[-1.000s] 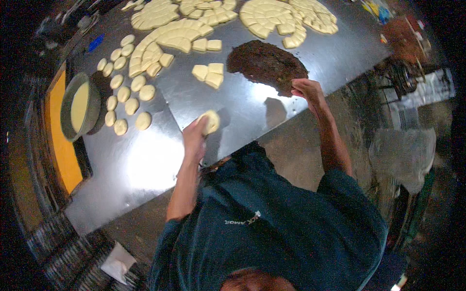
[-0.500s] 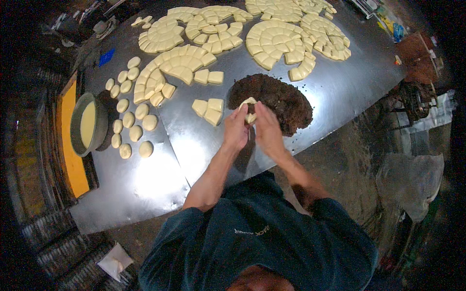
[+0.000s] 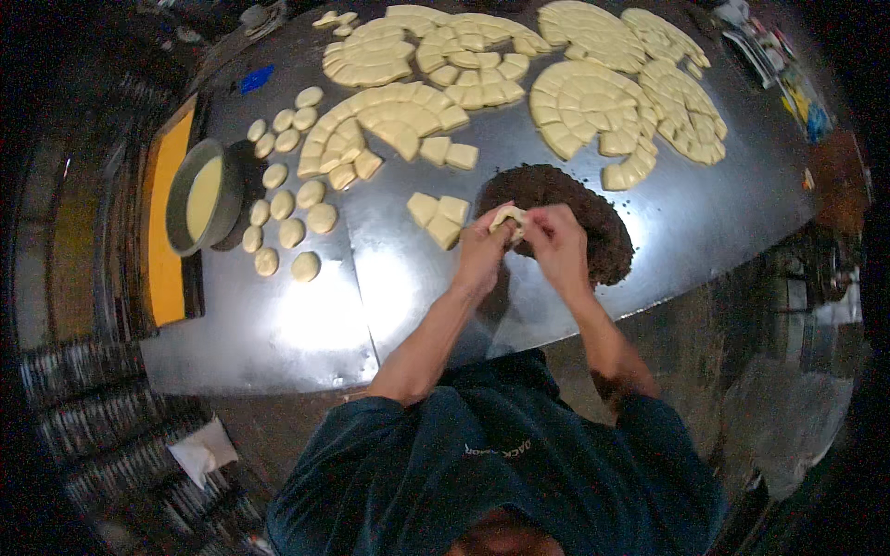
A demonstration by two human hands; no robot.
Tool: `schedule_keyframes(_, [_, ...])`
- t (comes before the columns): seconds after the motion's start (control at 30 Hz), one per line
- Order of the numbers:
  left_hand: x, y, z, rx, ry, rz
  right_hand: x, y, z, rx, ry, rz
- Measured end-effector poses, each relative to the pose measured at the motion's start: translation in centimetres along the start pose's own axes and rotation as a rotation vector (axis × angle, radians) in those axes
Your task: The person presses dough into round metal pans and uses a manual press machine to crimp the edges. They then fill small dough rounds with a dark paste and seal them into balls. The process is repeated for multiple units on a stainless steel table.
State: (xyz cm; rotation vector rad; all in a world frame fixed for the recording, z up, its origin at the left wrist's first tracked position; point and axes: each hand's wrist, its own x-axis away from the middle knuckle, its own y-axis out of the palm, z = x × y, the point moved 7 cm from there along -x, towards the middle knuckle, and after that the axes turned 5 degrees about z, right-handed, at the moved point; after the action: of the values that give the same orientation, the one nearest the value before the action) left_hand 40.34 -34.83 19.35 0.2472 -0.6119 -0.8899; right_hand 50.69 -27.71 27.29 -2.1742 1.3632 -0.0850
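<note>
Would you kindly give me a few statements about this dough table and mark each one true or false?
1. Both hands hold one small piece of dough between them. True: the left hand and right hand pinch it together.
2. The hands work above the dark brown mound of filling. True.
3. The round bowl holds dark brown filling. False: it holds a pale yellow liquid.
4. The small round dough balls lie to the right of the mound. False: they lie to the left, beside the bowl.
5. The metal table carries sheets of cut dough pieces at its far side. True.
</note>
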Motion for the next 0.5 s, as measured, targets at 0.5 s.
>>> schedule_keyframes(0.5, [19.1, -13.9, 19.7, -0.221, 0.811, 0.318, 6.3, 10.4, -27.3, -0.042, -0.516, -0.416])
